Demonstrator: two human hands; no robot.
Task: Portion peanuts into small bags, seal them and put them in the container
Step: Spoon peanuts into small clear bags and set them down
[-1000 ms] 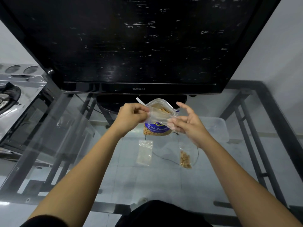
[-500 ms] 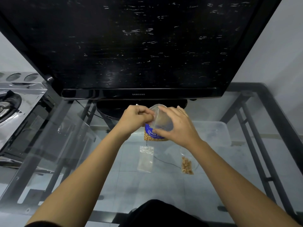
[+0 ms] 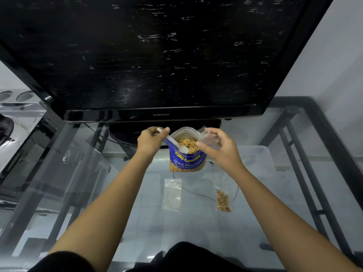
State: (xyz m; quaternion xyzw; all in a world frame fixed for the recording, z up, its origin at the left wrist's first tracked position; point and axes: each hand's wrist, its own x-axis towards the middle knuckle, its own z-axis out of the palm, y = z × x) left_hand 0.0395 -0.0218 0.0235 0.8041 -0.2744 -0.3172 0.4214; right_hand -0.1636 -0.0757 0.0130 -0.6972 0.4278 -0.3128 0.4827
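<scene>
**Spoon in the open peanut pouch**

The left hand (image 3: 150, 139) pinches a white plastic spoon (image 3: 175, 143), its bowl inside the glossy blue peanut pouch (image 3: 186, 160) standing on the glass counter (image 3: 137, 222). The right hand (image 3: 220, 147), fingers curled, holds a small clear bag (image 3: 209, 138) beside the pouch's mouth. Nearer lie an empty flat bag (image 3: 172, 194) and a bag with peanuts (image 3: 223, 199).

The small bag (image 3: 209, 139) in the right hand (image 3: 222, 148) looks blurred, contents unclear.
</scene>
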